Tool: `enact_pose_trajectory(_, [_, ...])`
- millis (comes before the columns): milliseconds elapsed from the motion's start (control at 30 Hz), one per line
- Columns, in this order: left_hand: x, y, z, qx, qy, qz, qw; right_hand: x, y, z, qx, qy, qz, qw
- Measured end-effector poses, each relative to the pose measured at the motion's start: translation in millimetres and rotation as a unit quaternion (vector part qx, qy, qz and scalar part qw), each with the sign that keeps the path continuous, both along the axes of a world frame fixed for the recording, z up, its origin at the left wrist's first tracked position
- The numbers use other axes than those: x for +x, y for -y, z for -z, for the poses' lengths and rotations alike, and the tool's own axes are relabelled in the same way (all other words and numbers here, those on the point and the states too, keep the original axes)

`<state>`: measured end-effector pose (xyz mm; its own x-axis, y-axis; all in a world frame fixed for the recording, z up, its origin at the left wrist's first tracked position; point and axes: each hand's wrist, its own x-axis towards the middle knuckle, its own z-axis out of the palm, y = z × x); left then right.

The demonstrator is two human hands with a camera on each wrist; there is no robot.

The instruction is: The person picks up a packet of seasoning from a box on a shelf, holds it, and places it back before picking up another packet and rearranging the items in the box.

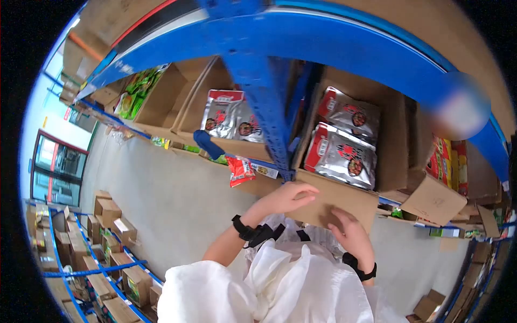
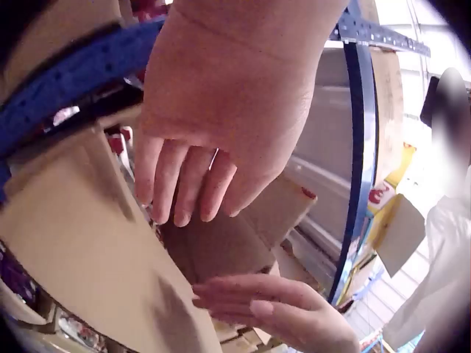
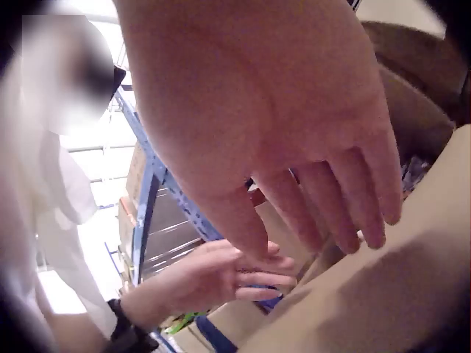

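In the head view a cardboard box (image 1: 390,145) on the shelf holds silver pouches (image 1: 344,156) with red corners and a bowl picture. A broad cardboard panel (image 1: 336,200) hangs at its front. My left hand (image 1: 288,198) is at the panel's left side, fingers nearly straight and pointing right. Lower, over the panel's right part, is my right hand (image 1: 353,237), with loosely bent fingers and thumb apart. Neither hand holds anything. Both wrist views show the left hand (image 2: 228,110) and right hand (image 3: 272,125) with extended fingers beside the cardboard.
A blue post (image 1: 258,91) stands left of the box, beneath a blue beam (image 1: 344,40). Left of the post, another box (image 1: 188,121) holds similar pouches. A red packet (image 1: 240,171) hangs near the post. Boxed shelves (image 1: 102,269) stand at lower left.
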<state>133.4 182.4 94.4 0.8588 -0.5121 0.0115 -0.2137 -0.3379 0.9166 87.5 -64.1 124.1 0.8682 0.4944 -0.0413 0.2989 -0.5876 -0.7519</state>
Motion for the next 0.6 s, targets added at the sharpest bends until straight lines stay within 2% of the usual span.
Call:
enact_pose_trajectory(133, [-16.9, -75.3, 4.1, -0.022, -0.078, -0.116, 0.990, -1.9, -61.6, -19.4, -0.036, -0.022, -0.102, 0.994])
enact_pose_trajectory(267, [-24.1, -146.4, 5.6, -0.061, -0.039, -0.180, 0.981, -7.5, -129.7, -21.8, -0.049, -0.023, -0.150, 0.987])
enact_pose_trajectory(367, [-22.5, -202.3, 11.9, -0.105, -0.063, -0.194, 0.973, -15.5, -176.0, -12.1, -0.040, -0.012, -0.158, 0.986])
enact_pose_trajectory(500, [-9.6, -271.4, 23.0, -0.179, -0.048, -0.229, 0.956, -14.1, -230.4, -11.8, -0.038, -0.018, -0.123, 0.992])
enact_pose_trajectory(600, [8.5, -320.7, 23.8, -0.145, -0.029, -0.248, 0.957, -5.9, -265.5, -10.3, -0.050, -0.039, -0.069, 0.996])
